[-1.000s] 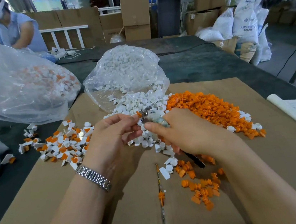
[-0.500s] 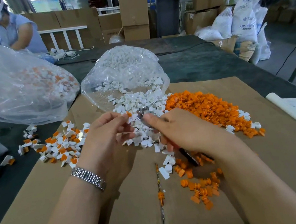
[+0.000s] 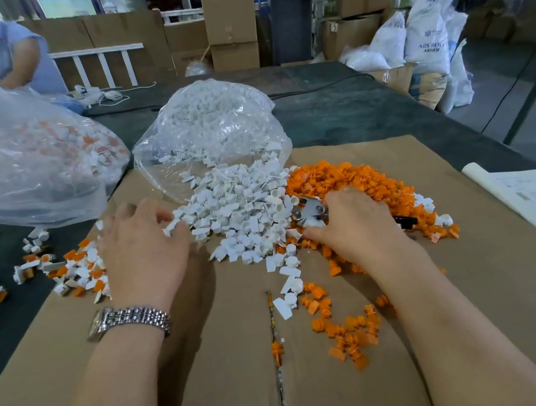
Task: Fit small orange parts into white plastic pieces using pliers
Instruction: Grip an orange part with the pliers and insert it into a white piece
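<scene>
Left hand (image 3: 143, 250) palm-down at the near-left edge of the white plastic pieces (image 3: 243, 206), fingertips touching the heap; whether anything is pinched there cannot be told, knuckles in the way. Right hand (image 3: 354, 225) curled round the pliers (image 3: 310, 212), metal head poking out toward the white pile, black handle tip (image 3: 405, 221) showing behind the palm — so long axis lying roughly left-right, nose pointing left and a little away. Possibly a white piece under the nose, though too blurred to swear to.

Small orange parts (image 3: 352, 178) heaped just right of the white ones, both on the cardboard sheet (image 3: 217, 397), with strays scattered nearer.

Judged light, hard, smooth and apt to skitter or flick away under a squeeze. Best taken by the broad body with fingertips, stem left free.
</scene>
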`<state>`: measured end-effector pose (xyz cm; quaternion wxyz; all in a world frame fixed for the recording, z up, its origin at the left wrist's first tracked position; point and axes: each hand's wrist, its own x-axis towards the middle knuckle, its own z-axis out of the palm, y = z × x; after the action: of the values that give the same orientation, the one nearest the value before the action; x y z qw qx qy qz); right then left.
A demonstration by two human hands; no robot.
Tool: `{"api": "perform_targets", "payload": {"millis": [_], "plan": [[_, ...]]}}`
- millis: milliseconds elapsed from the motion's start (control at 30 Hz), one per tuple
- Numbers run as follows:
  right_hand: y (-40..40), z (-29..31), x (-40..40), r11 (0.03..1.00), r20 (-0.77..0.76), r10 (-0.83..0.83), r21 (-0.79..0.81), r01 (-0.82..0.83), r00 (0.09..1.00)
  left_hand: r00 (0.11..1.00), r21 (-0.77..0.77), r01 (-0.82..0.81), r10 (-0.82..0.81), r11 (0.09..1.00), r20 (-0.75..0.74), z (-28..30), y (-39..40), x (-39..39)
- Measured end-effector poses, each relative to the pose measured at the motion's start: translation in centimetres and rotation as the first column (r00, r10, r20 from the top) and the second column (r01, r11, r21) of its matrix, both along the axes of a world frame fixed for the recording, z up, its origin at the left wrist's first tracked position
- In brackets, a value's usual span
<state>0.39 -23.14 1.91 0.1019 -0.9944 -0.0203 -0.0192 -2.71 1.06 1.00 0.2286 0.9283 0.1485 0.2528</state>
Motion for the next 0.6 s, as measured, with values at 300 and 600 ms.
{"api": "perform_targets", "payload": {"millis": [300,600], "plan": [[-0.5,2.6,-1.2,0.976,-0.075,0.179,0.140,-0.167,0.981,0.823,-0.283,0.530,-0.565,0.799,-0.055,0.2,-2.4,-0.8],[0.4,2.6,-2.1,0.912,-0.349,0.408,0.188,-0.363,0.844,0.427,-0.404,0.752,-0.852,0.521,-0.303,0.4,-3.8,-1.7]]}}
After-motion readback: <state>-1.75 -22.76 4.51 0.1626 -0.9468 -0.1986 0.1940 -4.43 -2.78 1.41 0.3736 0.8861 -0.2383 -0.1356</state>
